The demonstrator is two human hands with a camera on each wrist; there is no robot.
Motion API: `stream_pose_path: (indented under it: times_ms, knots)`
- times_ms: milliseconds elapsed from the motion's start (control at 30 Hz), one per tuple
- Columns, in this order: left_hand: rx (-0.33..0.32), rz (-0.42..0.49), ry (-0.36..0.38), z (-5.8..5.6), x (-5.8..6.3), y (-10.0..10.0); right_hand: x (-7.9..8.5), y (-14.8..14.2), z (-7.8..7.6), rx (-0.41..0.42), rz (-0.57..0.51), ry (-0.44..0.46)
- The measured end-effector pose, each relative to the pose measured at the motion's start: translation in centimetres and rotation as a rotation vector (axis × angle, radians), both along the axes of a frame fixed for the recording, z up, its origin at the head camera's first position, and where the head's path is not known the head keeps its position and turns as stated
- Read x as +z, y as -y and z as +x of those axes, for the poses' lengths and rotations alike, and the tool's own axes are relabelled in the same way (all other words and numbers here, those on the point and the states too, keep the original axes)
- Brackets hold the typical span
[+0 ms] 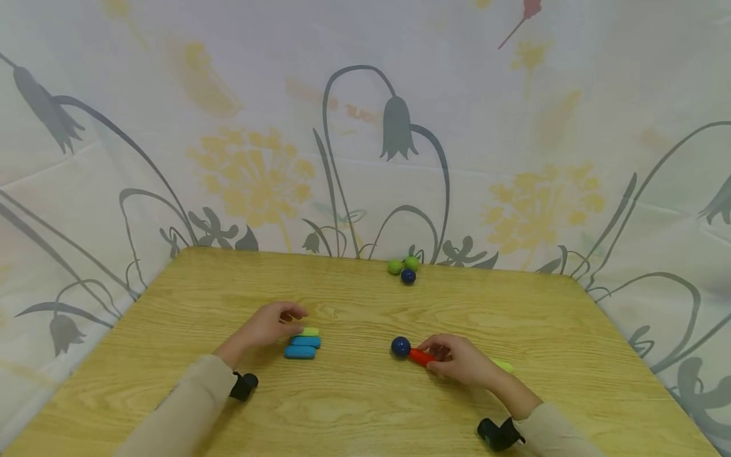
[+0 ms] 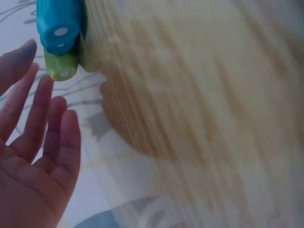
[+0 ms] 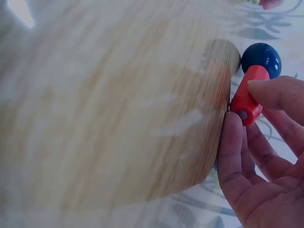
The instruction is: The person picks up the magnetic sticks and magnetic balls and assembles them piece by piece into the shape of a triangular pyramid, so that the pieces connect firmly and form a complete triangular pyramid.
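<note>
My right hand (image 1: 459,362) pinches a short red rod (image 3: 251,92) between thumb and fingers, low over the table. A dark blue ball (image 1: 401,346) sits against the far end of this rod. My left hand (image 1: 268,327) has its fingers loosely extended around the near end of a yellow-green rod (image 2: 62,64), fingertips close to it. Two blue rods (image 1: 305,341) lie side by side next to the yellow-green one. The rod ends facing the left wrist camera show round pale spots. Partly behind my right hand lies another yellow-green rod (image 1: 502,365).
Two green balls (image 1: 411,263) and another dark blue ball (image 1: 408,276) stand together at the back of the wooden table (image 1: 342,406). A flower-patterned cloth (image 1: 365,190) hangs directly behind the table's far edge.
</note>
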State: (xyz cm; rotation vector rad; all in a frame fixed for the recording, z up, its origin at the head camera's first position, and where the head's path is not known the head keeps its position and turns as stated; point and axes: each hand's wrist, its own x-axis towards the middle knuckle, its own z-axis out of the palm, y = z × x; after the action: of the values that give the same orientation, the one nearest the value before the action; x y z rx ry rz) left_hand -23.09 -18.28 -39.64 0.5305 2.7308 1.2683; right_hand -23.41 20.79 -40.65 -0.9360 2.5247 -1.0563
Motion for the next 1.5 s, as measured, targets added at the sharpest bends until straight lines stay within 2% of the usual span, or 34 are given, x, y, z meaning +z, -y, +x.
stream_pose_path:
  times_ms: [367,767,1067,1500]
  knots:
    - [-0.075,-0.040,0.042,-0.1,-0.1,0.5,0.0,0.0,0.1,-0.007,0.000,-0.006]
    - [-0.073,-0.112,0.012,-0.1,-0.1,0.3,0.1,0.1,0.2,-0.018,0.003,0.005]
    - [0.028,-0.146,0.027,0.1,0.0,0.1,0.1,0.2,0.2,-0.026,0.004,0.022]
    - [0.159,-0.001,-0.040,0.3,0.5,-1.5,0.0,0.2,0.2,-0.045,-0.004,0.038]
